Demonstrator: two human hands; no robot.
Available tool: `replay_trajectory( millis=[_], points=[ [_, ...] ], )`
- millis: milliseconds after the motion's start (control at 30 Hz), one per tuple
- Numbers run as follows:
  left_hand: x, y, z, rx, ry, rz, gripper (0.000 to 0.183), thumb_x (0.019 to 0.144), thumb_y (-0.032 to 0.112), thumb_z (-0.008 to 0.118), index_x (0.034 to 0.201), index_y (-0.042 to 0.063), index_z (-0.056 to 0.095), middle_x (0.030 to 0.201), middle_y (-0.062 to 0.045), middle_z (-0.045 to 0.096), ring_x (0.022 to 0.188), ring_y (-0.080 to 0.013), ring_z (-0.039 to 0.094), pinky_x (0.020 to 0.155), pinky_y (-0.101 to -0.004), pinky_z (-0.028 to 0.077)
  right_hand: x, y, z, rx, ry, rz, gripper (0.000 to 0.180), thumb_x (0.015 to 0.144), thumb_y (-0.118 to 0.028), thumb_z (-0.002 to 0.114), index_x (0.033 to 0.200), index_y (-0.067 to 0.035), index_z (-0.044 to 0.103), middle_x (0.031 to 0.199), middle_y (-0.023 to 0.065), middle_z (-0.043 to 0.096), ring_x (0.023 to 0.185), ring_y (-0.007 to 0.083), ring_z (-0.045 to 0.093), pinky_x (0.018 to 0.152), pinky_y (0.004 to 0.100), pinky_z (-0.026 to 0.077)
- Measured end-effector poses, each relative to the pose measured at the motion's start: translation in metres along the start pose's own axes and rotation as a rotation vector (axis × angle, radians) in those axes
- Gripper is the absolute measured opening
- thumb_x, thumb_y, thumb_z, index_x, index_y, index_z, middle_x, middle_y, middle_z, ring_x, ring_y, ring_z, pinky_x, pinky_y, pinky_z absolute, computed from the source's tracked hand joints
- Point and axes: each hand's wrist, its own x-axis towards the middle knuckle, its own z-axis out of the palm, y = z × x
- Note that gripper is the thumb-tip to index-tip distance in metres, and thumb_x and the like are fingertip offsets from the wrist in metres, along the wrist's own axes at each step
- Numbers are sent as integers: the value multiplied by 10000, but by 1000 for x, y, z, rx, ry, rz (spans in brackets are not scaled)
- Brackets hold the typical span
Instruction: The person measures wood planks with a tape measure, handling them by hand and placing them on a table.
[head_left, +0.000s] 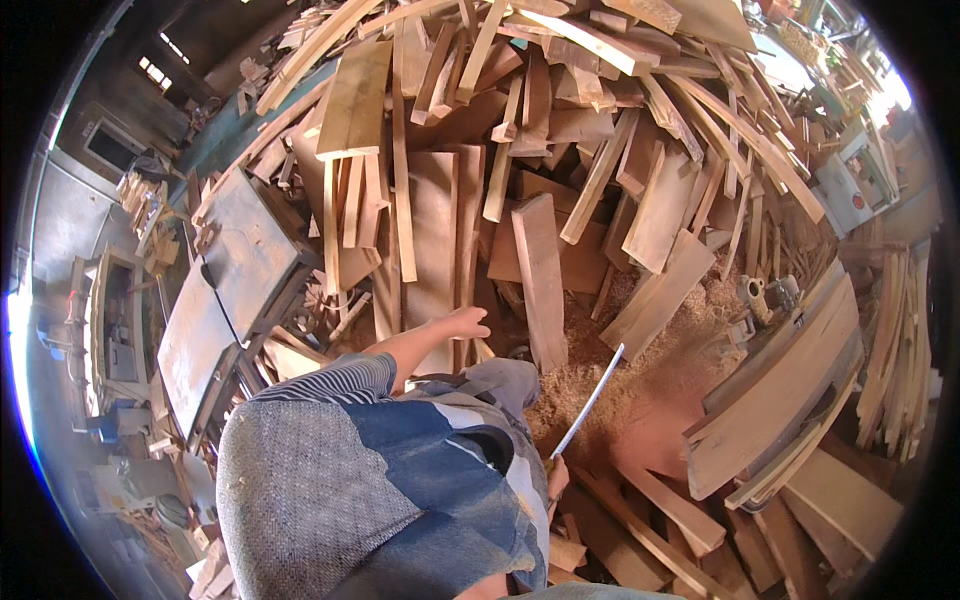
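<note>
My left hand (469, 324) reaches forward from a striped sleeve, its thumb and fingers apart and nothing visible in it. Behind it, wide brown boards (431, 247) stand on end against the lumber heap. Just ahead and to the right of that hand, a thick plank (541, 285) leans upright. Low beside my body, my right hand (556, 478) is closed around the near end of a thin whitish strip (589, 401), which looks like a tape measure blade. The strip slants up to the right over wood shavings (592, 367). Patched denim and grey cloth (420, 465) covers my body.
A heap of loose boards and sticks (517, 82) rises ahead. On the left stands a metal-topped machine table (232, 255). Stacked planks (780, 390) lean at the right, near a metal machine part (754, 292). More offcuts (675, 517) lie on the floor at lower right.
</note>
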Motion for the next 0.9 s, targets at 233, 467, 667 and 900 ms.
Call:
replay_trajectory(
  millis=[233,467,667,900],
  points=[
    [24,69,34,-11,50,24,489,763,377,697,1014,-39,641,1011,-260,682,984,-425,661,830,-498,520,96,2,-34,-205,-11,-274,443,927,-382,643,1114,11,721,943,100,712,823,234,641,741,387,495],
    [60,78,80,-21,271,115,487,777,357,689,1075,-25,645,1044,-282,675,1015,-442,652,867,-513,519,106,-173,-60,116,-84,-269,390,937,-264,608,1249,-29,600,805,30,584,715,168,553,589,315,437],
    [47,129,106,-58,203,76,539,780,393,693,1106,-33,636,1079,-292,671,1030,-447,650,875,-512,517,134,-235,-89,209,-246,-276,306,945,-322,619,1073,-46,653,797,46,612,645,168,614,541,289,505],
    [13,170,129,-229,353,-261,577,784,407,693,1136,-48,646,1166,-291,652,1118,-414,631,943,-482,500,216,-262,-113,279,-491,201,395,921,-475,619,1063,-106,631,884,61,626,832,230,640,665,410,543]
  ],
)
